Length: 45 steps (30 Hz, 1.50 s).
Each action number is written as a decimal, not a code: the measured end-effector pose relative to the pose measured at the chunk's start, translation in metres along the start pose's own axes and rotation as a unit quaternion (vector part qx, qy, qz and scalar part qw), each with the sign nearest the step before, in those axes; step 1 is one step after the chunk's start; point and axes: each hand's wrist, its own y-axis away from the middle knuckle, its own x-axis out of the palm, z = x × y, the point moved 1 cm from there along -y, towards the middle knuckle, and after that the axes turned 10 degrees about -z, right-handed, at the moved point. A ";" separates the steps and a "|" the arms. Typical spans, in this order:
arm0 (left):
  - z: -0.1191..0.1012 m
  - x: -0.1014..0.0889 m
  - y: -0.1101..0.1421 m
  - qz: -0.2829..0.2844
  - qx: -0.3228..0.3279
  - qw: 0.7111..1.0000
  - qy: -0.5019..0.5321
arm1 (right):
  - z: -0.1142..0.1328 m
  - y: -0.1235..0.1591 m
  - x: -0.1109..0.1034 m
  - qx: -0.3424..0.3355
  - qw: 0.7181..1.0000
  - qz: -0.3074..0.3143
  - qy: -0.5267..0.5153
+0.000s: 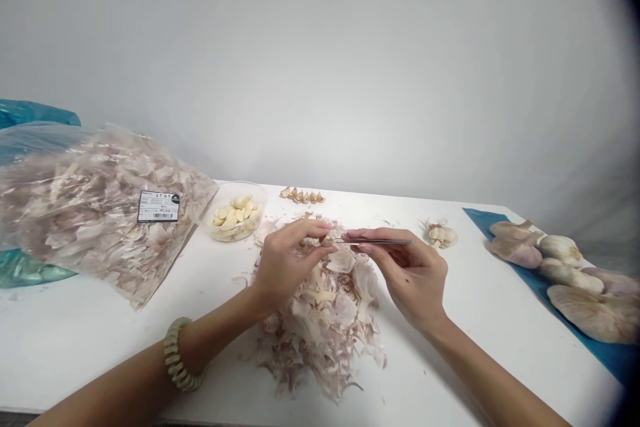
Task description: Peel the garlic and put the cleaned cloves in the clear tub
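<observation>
My left hand (290, 267) pinches a small garlic clove (327, 240) between thumb and fingertips. My right hand (405, 273) holds slim metal tweezers (375, 241), whose tips reach the clove. Both hands hover just above a heap of papery garlic skins (320, 327) that spreads over the white table (500, 347). A coiled bracelet (177, 355) circles my left wrist. The underside of the clove is hidden by my fingers.
A clear tub of peeled cloves (235, 213) and a row of unpeeled cloves (302, 196) stand at the back. A broken garlic bulb (440, 235) lies right of them. Whole bulbs rest on a blue sheet (500, 227). A clear bag of skins (100, 213) lies left.
</observation>
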 end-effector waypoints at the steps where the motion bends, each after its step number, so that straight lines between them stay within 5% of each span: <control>1: -0.001 0.000 0.000 0.006 -0.008 1.000 -0.004 | 0.000 0.000 0.000 0.002 1.000 -0.002 0.000; 6: -0.005 0.000 0.000 0.033 -0.099 0.994 -0.006 | -0.001 -0.001 0.001 0.050 0.998 -0.020 -0.014; 14: -0.005 0.002 -0.001 0.038 -0.293 0.940 0.169 | -0.007 -0.005 0.005 0.158 0.983 -0.036 -0.091; 25: -0.009 0.003 -0.001 0.070 -0.256 0.955 0.130 | -0.006 -0.007 0.006 0.297 0.932 -0.069 -0.195; 40: -0.009 0.003 -0.001 0.049 -0.271 0.954 0.115 | -0.007 -0.006 0.009 0.252 0.953 -0.057 -0.160; 45: -0.010 0.004 -0.001 0.046 -0.331 0.928 0.162 | -0.009 -0.004 0.008 0.234 0.961 -0.041 -0.144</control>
